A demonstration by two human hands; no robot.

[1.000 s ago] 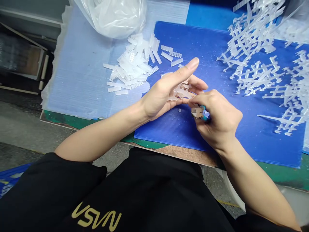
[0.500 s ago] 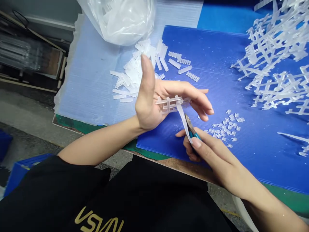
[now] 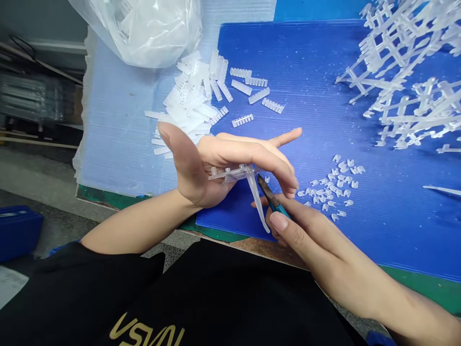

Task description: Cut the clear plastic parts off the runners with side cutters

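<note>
My left hand (image 3: 223,158) is curled round a translucent plastic sprue frame (image 3: 230,174), its thumb raised off to the left. From the frame a long tapered stem (image 3: 257,202) points down toward the table edge. In my right hand (image 3: 302,235) is a pair of cutting pliers (image 3: 270,197) with blue-green handles. The dark jaws sit just right of the stem, close to the frame's right end; I cannot tell whether they touch it. Small clear clips (image 3: 338,180) lie scattered to the right, and one small clip (image 3: 267,179) shows beside the jaws.
Flat white comb-like strips (image 3: 190,96) lie heaped beyond my left hand, beside a clear plastic bag (image 3: 154,38). A tangled pile of sprues (image 3: 406,72) covers the far right of the blue board (image 3: 306,62). Another sprue stem (image 3: 442,190) lies at the right edge.
The sprue frame has turned and shifted left with my left hand. The plier jaws now point at its right end, and my right thumb has come away from the stem. Another strip shows beyond the hand.
</note>
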